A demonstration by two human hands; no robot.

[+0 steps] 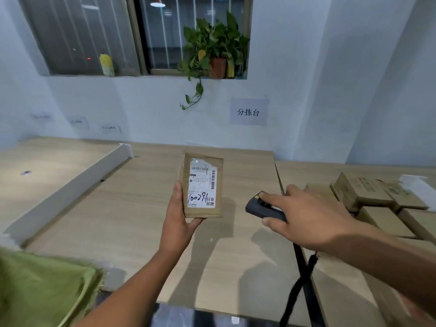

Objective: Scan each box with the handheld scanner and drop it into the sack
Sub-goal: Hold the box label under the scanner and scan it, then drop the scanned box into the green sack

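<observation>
Left hand (179,215): is holding the box (203,185), with the thumb running up its left edge and the fingers curling under its lower end and behind it. The grip is closing firmly on the cardboard.
Right hand (306,215): is gripping the scanner (262,207) from above, with the forefinger lying along its top and the thumb pressing on its near side. The other fingers are hiding behind the body.
Box: is standing upright in the left hand, lifted clear of the bench (118,220), with its labelled face looking toward the camera.
Label (203,182): is covering most of that face. It is carrying a barcode at its right edge and black handwritten digits near the bottom.
Scanner: dark grey, is sitting to the right of the box and apart from it, with its blunt end pointing left. A small yellow mark is showing by the fingertip.
Strap (297,293): black, is hanging below the right wrist. Where it is attached cannot be told.
Pile of boxes (377,199): brown cartons are lying stacked on the bench at the right, beyond the right hand.
Sack (42,291): green woven fabric is lying at the lower left, by the bench's near edge and well apart from the box.
Divider (70,190): a white strip is running diagonally across the bench's left part.
Wall: a paper sign (249,112) is hanging behind the bench. A potted plant (212,43) is sitting on the window sill above, with one vine trailing down.
</observation>
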